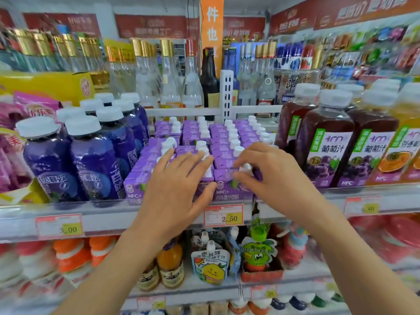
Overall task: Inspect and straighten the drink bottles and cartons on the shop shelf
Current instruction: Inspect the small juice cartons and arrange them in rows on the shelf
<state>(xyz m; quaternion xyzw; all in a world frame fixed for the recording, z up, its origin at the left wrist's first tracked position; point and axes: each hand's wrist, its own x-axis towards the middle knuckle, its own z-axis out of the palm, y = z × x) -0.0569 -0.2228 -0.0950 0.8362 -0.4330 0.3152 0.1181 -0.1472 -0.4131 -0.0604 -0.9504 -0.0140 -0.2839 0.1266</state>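
Observation:
Several purple juice cartons with white caps stand in rows on the middle shelf. My left hand lies with straight, spread fingers over the front cartons, its thumb against a carton face. My right hand has curled fingers and pinches the top of a front purple carton near its white cap. Dark blue bottles with white caps stand to the left. Grape juice bottles stand to the right.
Price tags hang on the shelf's front rail. Clear and dark glass bottles fill the shelf behind, past a white divider. Juice pouches and small bottles sit on the lower shelf. Pink packets lie at far left.

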